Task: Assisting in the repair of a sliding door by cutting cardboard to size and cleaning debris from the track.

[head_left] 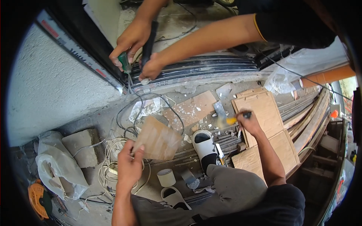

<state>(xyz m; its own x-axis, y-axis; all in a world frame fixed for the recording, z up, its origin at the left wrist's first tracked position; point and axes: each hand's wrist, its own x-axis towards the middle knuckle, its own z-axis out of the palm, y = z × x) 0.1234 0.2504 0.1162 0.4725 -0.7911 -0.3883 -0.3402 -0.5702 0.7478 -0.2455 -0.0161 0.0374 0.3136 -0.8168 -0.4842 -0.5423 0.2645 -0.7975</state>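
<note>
My left hand (130, 164) pinches a flat brown board (160, 139) by its near left edge; pale smears cover its face. My right hand (248, 122) is closed round the black and yellow handle of a putty knife (231, 121), its blade end smeared by motion. The knife is above debris on the floor, beside the cardboard. Across from me a co-worker's hand (134, 39) grips a green-handled screwdriver (124, 60) at the corner of a black frame (211, 64). The co-worker's other hand (152, 68) holds a dark bar-like tool (150, 41) at the frame.
Cables (111, 156) tangle on the floor at left, near a concrete block (81, 147) and plastic bag (56, 158). Tape rolls (166, 177) lie by my shoes. Flattened cardboard (264, 116) covers the right side, beside wooden strips (313, 116). An orange power tool (37, 197) sits lower left.
</note>
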